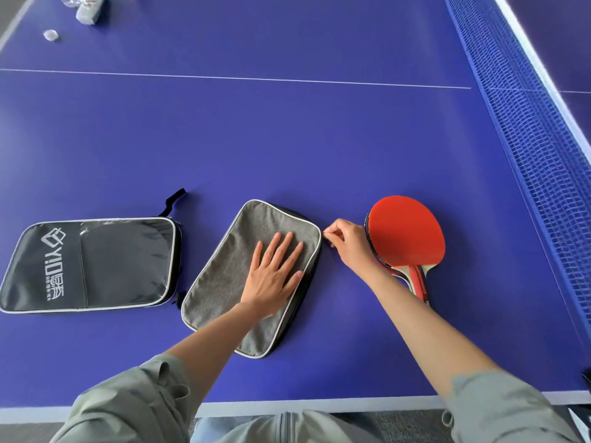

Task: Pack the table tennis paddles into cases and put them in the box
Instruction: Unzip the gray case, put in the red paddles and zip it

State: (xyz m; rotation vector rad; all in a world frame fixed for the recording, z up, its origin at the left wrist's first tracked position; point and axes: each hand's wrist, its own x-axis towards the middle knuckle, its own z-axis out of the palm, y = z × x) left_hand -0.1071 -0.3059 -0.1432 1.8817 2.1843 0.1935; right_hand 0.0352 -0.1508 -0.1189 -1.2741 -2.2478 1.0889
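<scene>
A grey fabric case (230,276) lies tilted on the blue table in front of me. My left hand (275,273) rests flat on it, fingers spread. My right hand (347,244) pinches something small at the case's right edge, apparently the zipper pull, which is too small to make out. Just right of that hand lie stacked paddles (407,235), red rubber up, handles pointing toward me. A black case (92,266) with white lettering and a clear window lies flat at the left, its strap at the top.
The blue net (524,123) runs along the right side. The table's near white edge (319,402) is just below my arms. At the far left corner stand a clear plastic item (86,8) and a small round cap (50,34). No box is in view.
</scene>
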